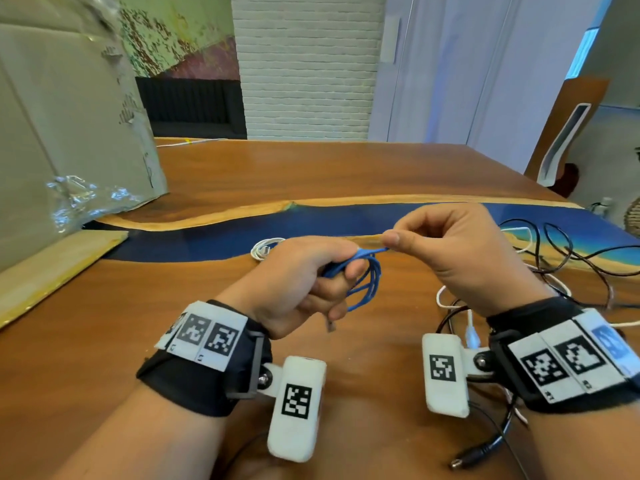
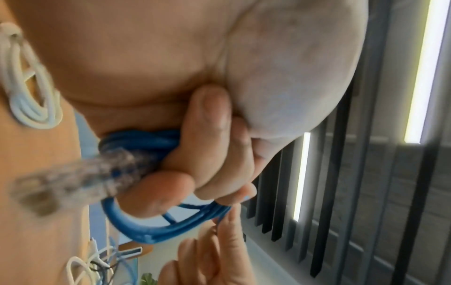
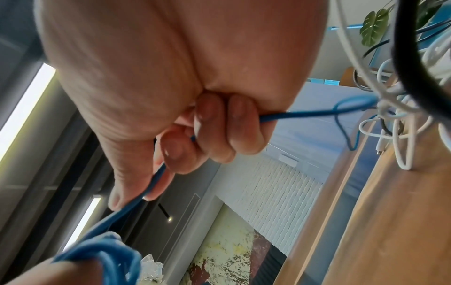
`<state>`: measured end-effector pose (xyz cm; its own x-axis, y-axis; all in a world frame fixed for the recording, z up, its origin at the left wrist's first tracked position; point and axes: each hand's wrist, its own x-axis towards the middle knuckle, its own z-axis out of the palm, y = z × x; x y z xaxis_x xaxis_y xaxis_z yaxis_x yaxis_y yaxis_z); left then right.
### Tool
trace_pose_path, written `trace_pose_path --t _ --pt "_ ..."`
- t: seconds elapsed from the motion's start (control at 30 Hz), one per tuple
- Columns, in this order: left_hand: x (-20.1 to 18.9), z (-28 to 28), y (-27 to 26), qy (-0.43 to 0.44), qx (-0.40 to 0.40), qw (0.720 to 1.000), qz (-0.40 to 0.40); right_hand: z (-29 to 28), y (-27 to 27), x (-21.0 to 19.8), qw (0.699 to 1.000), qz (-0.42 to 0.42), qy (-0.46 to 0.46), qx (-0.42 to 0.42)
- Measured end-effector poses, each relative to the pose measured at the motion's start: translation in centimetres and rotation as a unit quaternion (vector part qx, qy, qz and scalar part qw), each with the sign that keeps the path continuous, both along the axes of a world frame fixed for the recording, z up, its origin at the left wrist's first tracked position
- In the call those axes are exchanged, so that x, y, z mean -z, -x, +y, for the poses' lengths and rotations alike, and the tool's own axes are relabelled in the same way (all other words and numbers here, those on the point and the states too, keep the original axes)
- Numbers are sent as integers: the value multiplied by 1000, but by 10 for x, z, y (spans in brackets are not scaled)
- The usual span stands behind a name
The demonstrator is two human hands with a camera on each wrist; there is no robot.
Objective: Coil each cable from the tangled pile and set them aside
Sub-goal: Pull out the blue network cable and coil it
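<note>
My left hand (image 1: pixel 311 282) grips a small coil of blue cable (image 1: pixel 367 282) above the wooden table (image 1: pixel 311 174), fingers curled through the loops (image 2: pixel 146 227). A clear plug end (image 2: pixel 61 185) of the cable sticks out below the fist. My right hand (image 1: pixel 450 244) pinches the free blue strand (image 3: pixel 144 194) between thumb and forefinger just right of the coil, and the strand runs on through its curled fingers toward the pile (image 3: pixel 317 111). The tangled pile of black and white cables (image 1: pixel 540 268) lies on the table under and right of my right hand.
A coiled white cable (image 1: pixel 265 247) lies on the blue resin strip (image 1: pixel 207 240) behind my left hand. A large cardboard sheet (image 1: pixel 62 133) leans at the left. A black barrel plug (image 1: pixel 474 455) lies near the front edge. A chair (image 1: pixel 568 133) stands at the far right.
</note>
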<state>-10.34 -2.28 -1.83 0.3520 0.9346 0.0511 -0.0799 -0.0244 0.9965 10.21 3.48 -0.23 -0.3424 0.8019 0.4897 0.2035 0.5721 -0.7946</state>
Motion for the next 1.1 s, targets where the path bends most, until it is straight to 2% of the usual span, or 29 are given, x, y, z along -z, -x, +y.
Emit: trace_pose_path --t 0.1,0.2,0.27,0.37,0.47,0.57,0.63,0.7,0.77,0.83,0.9,0.97,1.0,1.03,1.1 --pt "-3 2 3 28 3 993 -116 4 -1 4 999 -42 12 -7" --pt "-9 3 7 39 2 969 -245 6 2 9 993 -113 31 -21" --pt "-9 4 6 34 -5 953 -302 6 6 13 985 -161 40 -38" --pt "-7 7 2 20 -39 933 -356 0 16 15 955 -290 19 -67" --pt "-7 13 -2 -21 -132 922 -364 -9 26 16 919 -382 42 -92" --pt "-5 15 -6 -56 -192 924 -326 -21 37 15 897 -425 17 -122" --pt "-3 15 -8 -64 -197 937 -281 -27 40 12 899 -418 0 -133" --pt "-1 14 -10 -88 -202 959 -180 -31 38 6 911 -393 -1 -125" --pt "2 12 -11 -118 -204 971 -40 -32 32 0 924 -365 8 -116" --pt "5 11 -10 -149 -210 961 103 -30 29 -2 934 -335 15 -121" --pt "7 12 -7 -169 -226 932 228 -30 29 1 944 -303 6 -131" --pt "6 10 -5 -160 -233 905 319 -29 28 2 959 -257 -1 -119" --pt "5 8 -5 -141 -213 907 334 -28 26 2 969 -223 -1 -105" --pt "4 7 -6 -112 -172 923 325 -26 22 0 978 -185 2 -92" --pt "4 3 -8 -48 -69 962 260 -21 14 -4 988 -129 6 -86"
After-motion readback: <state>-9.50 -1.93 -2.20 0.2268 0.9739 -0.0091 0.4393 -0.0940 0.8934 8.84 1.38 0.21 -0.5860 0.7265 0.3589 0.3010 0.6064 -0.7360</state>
